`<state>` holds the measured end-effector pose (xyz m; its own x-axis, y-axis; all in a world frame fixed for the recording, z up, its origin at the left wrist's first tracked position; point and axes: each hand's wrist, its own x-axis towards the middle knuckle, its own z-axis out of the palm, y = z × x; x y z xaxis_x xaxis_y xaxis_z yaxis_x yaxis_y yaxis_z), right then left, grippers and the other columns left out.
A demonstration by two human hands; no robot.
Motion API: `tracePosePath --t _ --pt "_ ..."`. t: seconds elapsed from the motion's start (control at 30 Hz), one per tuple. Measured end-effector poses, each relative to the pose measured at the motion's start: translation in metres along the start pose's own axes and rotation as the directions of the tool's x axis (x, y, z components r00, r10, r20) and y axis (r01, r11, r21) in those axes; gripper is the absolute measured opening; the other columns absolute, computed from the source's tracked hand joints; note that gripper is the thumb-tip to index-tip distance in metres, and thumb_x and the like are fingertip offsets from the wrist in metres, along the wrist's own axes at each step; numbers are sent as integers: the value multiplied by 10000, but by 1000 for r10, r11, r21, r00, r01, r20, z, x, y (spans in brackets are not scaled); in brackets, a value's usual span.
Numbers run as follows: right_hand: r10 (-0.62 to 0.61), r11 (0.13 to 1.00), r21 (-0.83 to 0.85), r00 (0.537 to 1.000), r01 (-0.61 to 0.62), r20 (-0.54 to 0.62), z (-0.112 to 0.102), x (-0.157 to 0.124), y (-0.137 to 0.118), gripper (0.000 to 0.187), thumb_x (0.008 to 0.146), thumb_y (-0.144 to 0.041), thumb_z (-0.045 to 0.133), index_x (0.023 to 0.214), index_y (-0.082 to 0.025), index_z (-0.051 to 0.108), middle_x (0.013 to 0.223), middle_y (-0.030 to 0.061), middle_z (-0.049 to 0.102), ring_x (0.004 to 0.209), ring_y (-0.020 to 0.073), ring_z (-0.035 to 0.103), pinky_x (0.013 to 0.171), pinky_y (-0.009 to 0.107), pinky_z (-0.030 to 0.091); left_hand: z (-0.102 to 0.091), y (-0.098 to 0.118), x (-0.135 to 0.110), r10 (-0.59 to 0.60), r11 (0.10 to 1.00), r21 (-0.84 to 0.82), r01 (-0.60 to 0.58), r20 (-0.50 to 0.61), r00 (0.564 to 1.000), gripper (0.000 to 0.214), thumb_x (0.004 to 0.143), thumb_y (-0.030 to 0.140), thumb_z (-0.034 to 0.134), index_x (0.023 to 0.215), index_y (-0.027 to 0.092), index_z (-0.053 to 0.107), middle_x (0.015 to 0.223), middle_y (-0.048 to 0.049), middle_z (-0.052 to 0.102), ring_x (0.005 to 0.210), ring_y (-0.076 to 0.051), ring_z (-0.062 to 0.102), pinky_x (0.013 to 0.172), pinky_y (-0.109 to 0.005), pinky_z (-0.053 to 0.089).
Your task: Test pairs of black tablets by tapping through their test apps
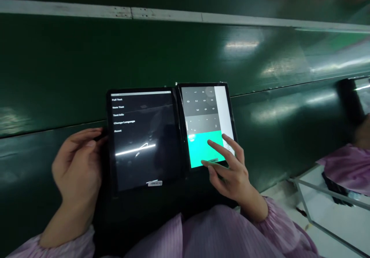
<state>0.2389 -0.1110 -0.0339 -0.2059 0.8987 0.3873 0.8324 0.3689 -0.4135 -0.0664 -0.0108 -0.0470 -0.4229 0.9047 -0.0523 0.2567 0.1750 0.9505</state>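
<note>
Two tablets lie side by side on the green bench. The left tablet (144,134) has a dark screen with a short white text menu, including "Full Test" and "Reset". On the right tablet (205,134) is a calculator turned sideways, with grey number keys and a bright green panel. My right hand (231,169) is over its lower part, fingers spread and fingertips at the screen; contact is not certain. Beside the left tablet's left edge, my left hand (81,161) has its fingers curled and pinched. Something dark shows at those fingertips, too unclear to name.
The green bench (72,57) has a pale strip (173,15) along its far side. At the right edge is another person's purple sleeve (349,165), close to a dark object (349,100). A metal frame (318,192) stands at the lower right.
</note>
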Motion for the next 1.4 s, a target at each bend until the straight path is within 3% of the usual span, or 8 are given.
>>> tracePosePath --t 0.13,0.23,0.43,0.67,0.87,1.03,1.17,1.4 --pt "36 998 -47 996 -40 -79 1 -4 3 273 973 -103 626 859 -218 846 1349 114 790 1474 341 604 1109 482 627 4 -1 -2 30 1000 6 -30 -41 999 165 626 278 814 744 255 701 950 -40 705 1091 -303 667 998 -519 648" --pt "24 999 -32 998 -26 -57 2 -4 1 267 989 -132 625 907 -231 859 1368 107 782 1485 352 593 1111 499 625 7 -4 -2 42 999 10 -41 -52 998 166 628 287 811 748 254 700 961 -43 709 1086 -295 662 972 -503 656" --pt "30 999 -26 996 -33 -86 3 -7 1 265 998 -110 625 916 -212 855 1358 120 780 1517 352 562 1125 498 612 5 -11 -1 37 998 -50 -42 -104 994 142 658 286 817 774 255 741 992 -35 745 1082 -279 694 1073 -528 621" --pt "54 998 31 983 -49 -173 -1 -3 12 272 1003 -90 643 953 -246 859 1359 67 774 1426 342 639 1052 489 614 20 -11 28 -50 977 -204 62 66 997 364 693 257 807 1057 232 816 1210 -69 818 1279 -313 715 1266 -527 481" --pt "38 998 47 978 -28 -206 -6 7 15 275 1025 -87 638 1016 -244 863 1320 67 778 1315 304 711 992 450 625 40 -12 65 -62 981 -169 92 175 983 503 674 251 784 1177 253 796 1257 -73 827 1317 -360 716 1248 -577 495" --pt "54 998 41 973 -45 -226 -9 5 18 337 1018 -82 644 1125 -300 877 1263 45 793 1229 290 748 908 427 647 40 -16 68 -19 988 -146 53 229 973 500 674 245 744 1167 303 800 1261 -37 825 1327 -333 715 1196 -538 552" --pt "79 995 73 969 -64 -232 -10 5 18 417 1010 -56 637 1213 -339 865 1259 46 792 1200 297 756 884 444 656 40 -16 69 -62 983 -153 98 229 971 538 630 215 778 1162 298 793 1258 -57 826 1293 -343 735 1172 -545 573" --pt "84 996 56 968 -73 -235 -12 7 18 422 1020 -57 624 1221 -343 860 1223 42 795 1198 296 755 903 457 660 41 -13 65 -76 962 -244 123 195 978 567 634 143 815 1196 211 788 1271 -88 819 1384 -371 678 1309 -588 431"
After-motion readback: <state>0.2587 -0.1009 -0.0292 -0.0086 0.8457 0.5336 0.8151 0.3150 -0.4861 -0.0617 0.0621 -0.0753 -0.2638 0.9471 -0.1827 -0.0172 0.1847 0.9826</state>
